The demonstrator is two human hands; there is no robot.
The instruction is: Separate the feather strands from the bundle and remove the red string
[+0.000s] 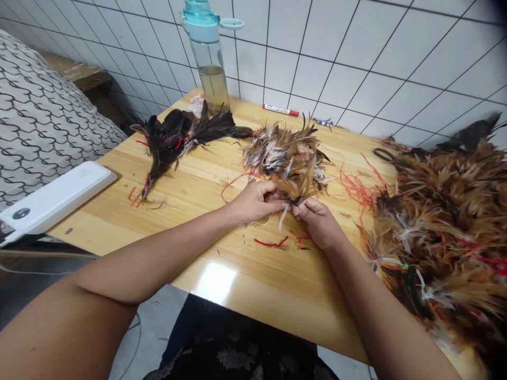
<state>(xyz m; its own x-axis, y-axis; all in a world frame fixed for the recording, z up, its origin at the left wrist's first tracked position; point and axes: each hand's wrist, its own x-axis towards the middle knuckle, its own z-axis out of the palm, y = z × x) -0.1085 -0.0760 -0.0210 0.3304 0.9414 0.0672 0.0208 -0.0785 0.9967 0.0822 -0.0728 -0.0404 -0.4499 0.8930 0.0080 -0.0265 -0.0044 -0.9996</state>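
Observation:
My left hand (259, 200) and my right hand (317, 219) meet near the middle of the wooden table. Both are closed on the base of a small bunch of brown feathers (297, 184), whose tips point away from me. A short white strip (283, 217) hangs down between the fingers. Just beyond my hands lies a loose heap of brown and grey feathers (273, 148). Pieces of red string (271, 243) lie on the table in front of my hands. The fingertips partly hide the feather bases.
A large pile of brown feather bunches (443, 211) covers the right side. Black feathers (170, 134) lie at the left, beside a water bottle (214, 74). A red-and-white marker (281, 110) rests near the tiled wall. A white device (59, 195) sits at the left edge. Red strings (358, 187) tangle near the pile.

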